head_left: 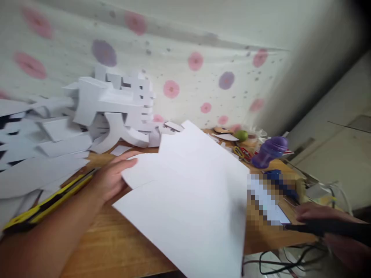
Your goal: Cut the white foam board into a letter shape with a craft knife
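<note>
My left hand [113, 177] is closed on the left edge of a white board piece [194, 185], thumb on top and fingers underneath. Tilted above the wooden table, the piece has angular corners and a curved cut at its left side. At the right edge, my right hand [315, 212] is wrapped round a black tool [327, 227] with a narrow tip pointing left. Blur hides its exact kind. The tip is apart from the board, near a pixelated phone-like slab [268, 200] on the table [116, 243].
White cut-out shapes [116, 98] are heaped at the left beside a yellow-and-black long tool [55, 197]. A purple bottle [269, 150], scissors [245, 153], a green round fruit [241, 135] and a dark blue object [279, 181] stand or lie rightward. Black cables [284, 264] hang below.
</note>
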`<state>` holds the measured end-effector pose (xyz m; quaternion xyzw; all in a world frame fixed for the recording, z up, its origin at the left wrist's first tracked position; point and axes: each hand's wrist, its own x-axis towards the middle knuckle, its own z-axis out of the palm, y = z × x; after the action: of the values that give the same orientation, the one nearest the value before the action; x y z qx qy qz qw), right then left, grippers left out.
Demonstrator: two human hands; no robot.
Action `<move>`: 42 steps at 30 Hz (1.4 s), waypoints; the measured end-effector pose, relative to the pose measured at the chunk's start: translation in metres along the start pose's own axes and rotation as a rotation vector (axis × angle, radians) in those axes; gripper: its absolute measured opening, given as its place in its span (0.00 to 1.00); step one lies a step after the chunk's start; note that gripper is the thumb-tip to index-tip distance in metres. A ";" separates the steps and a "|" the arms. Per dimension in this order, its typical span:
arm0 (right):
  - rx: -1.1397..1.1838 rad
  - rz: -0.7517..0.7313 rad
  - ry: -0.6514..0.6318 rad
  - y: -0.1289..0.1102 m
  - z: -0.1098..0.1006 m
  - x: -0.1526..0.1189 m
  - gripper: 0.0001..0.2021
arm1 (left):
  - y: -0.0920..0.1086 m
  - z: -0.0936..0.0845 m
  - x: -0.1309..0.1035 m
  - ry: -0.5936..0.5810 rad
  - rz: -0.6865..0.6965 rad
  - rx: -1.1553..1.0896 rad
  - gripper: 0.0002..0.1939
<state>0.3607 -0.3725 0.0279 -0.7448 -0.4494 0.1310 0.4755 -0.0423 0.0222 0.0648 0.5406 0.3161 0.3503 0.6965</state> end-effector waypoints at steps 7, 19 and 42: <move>0.306 -0.030 0.118 -0.114 0.125 0.015 0.11 | -0.012 0.004 -0.008 -0.186 0.026 -0.056 0.14; 0.136 -0.030 0.059 -0.156 0.275 0.029 0.24 | -0.007 -0.002 -0.009 -0.229 0.068 -0.037 0.14; -0.220 -0.616 0.431 -0.189 0.302 0.015 0.15 | -0.016 0.019 -0.017 -0.039 -0.042 -0.157 0.08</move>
<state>0.0785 -0.1550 0.0326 -0.6323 -0.5531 -0.2262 0.4932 -0.0337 -0.0051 0.0545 0.4844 0.2851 0.3488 0.7499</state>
